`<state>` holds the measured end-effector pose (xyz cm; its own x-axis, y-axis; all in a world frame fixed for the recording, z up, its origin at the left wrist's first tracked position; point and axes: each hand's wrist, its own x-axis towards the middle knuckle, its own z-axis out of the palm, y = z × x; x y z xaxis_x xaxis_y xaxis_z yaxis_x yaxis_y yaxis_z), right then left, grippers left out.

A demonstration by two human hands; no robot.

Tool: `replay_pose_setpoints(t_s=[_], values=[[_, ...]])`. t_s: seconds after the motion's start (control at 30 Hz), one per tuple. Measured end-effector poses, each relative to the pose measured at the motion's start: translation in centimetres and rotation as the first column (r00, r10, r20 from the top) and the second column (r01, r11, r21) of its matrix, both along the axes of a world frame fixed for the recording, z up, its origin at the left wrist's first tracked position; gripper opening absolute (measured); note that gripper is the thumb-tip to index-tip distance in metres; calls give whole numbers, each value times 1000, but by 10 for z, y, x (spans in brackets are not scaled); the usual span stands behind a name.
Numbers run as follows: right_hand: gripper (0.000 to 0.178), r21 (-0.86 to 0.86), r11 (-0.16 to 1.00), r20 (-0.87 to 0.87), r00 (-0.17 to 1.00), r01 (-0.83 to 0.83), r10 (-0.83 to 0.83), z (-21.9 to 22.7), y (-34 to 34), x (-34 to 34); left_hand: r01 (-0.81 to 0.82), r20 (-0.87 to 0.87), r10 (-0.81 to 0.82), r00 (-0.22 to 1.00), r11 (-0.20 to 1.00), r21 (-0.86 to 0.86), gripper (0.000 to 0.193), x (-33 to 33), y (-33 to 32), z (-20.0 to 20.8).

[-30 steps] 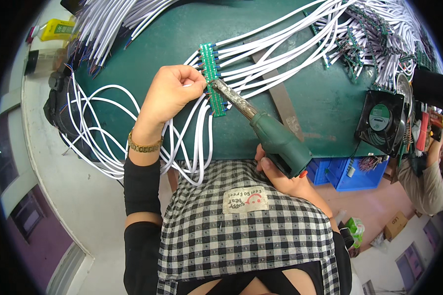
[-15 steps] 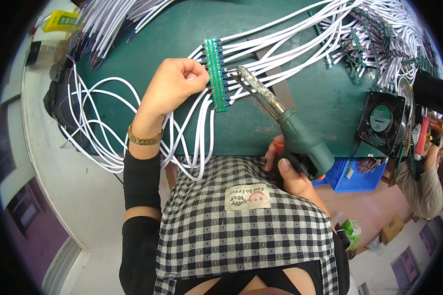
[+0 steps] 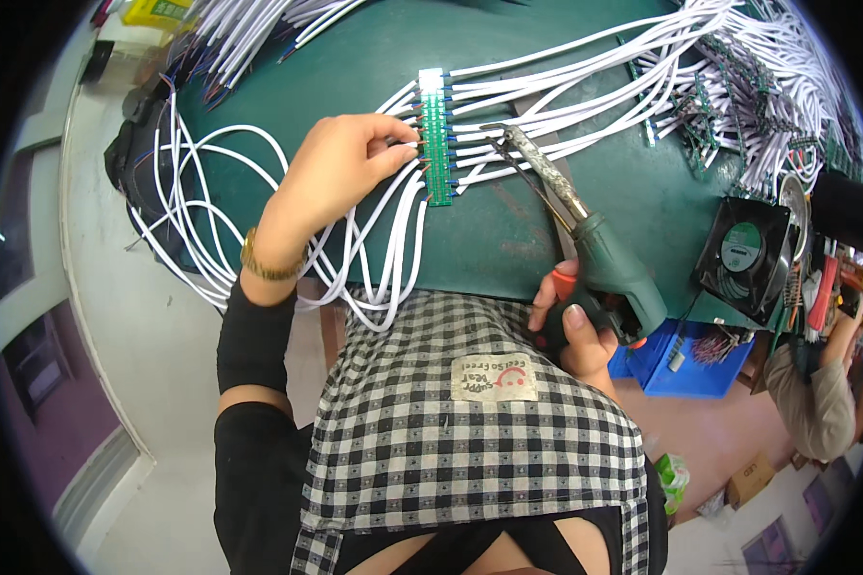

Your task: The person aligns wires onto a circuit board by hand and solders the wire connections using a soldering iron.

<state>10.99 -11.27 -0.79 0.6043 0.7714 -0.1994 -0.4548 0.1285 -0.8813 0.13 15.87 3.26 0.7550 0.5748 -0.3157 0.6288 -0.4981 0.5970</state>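
Observation:
A narrow green circuit board (image 3: 437, 144) lies on the green tabletop, with white cables joined along both long edges. My left hand (image 3: 340, 165) is at its left edge, thumb and forefinger pinched round the end of a white cable. My right hand (image 3: 585, 347) is wrapped round the handle of a green soldering gun (image 3: 616, 273). The gun's crusted metal tip points up and left, a short way right of the board and over the cables (image 3: 566, 91) there. More white cables (image 3: 393, 259) loop from the board's left side toward the table's near edge.
A heap of white cables with green boards (image 3: 738, 96) fills the far right. A black fan (image 3: 741, 247) stands at the right edge, above a blue crate (image 3: 686, 359). A bundle of white cables (image 3: 249, 38) lies far left. Another person's arm (image 3: 810, 398) shows at right.
The soldering gun's tip has drawn away from the board to the right. My left hand stays pinched at the board's left edge. The whole view has shifted slightly.

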Motion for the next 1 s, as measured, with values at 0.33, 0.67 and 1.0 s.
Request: replay_pose_setpoints(t_s=[0.33,0.67,1.0], values=[[52,59,998,-27,1000,-9,11,-5,-3,1,-252,390,126,912,923,292,16,-22,-65,-13],[51,20,998,-56,997,-53,54,-6,-1,-5,-210,272,179,945,973,90,18,-15,-41,-26],[42,74,971,-73,969,-229,234,-3,0,2,-110,198,134,971,985,-130,16,-3,-18,-17]])
